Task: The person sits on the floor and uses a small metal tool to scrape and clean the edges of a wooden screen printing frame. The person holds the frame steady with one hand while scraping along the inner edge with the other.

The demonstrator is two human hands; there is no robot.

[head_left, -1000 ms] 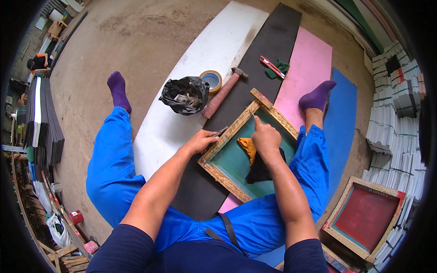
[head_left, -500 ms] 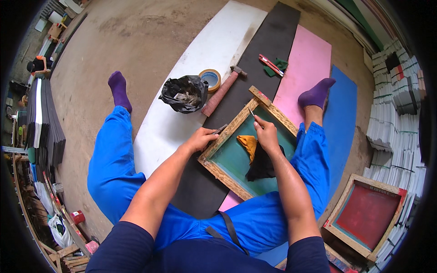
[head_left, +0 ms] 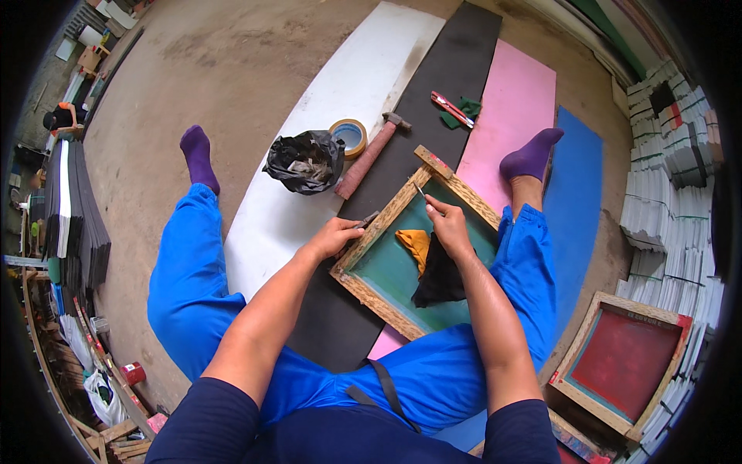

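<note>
You sit on the floor with the wooden screen frame with green mesh [head_left: 386, 267] across your lap, over the long black foam sheet [head_left: 433, 108]. Your left hand [head_left: 334, 236] rests on the frame's left rail at about nine o'clock from the mesh, fingers curled over the wood and pressing it down; a small dark object under those fingers is too hidden to identify. Your right hand [head_left: 448, 228] sits inside the frame near its upper corner, at one o'clock from the mesh centre, fingers pinched closed around a thin metal blade-like tool [head_left: 420, 190] whose tip points toward the top rail. Just below that hand, an orange cloth [head_left: 415, 243] and a black cloth [head_left: 439, 280] lie on the mesh, touching each other.

At eleven o'clock from the frame, a hammer with a reddish handle [head_left: 371, 155] lies across the black sheet's edge, beside a roll of tan tape [head_left: 349, 135] and a crumpled black plastic bag [head_left: 305, 161] on the white sheet [head_left: 348, 77]. At twelve o'clock, red-handled pliers [head_left: 450, 108] lie on a green rag. A second wooden frame with red mesh [head_left: 626, 363] sits at four o'clock, well apart.
</note>
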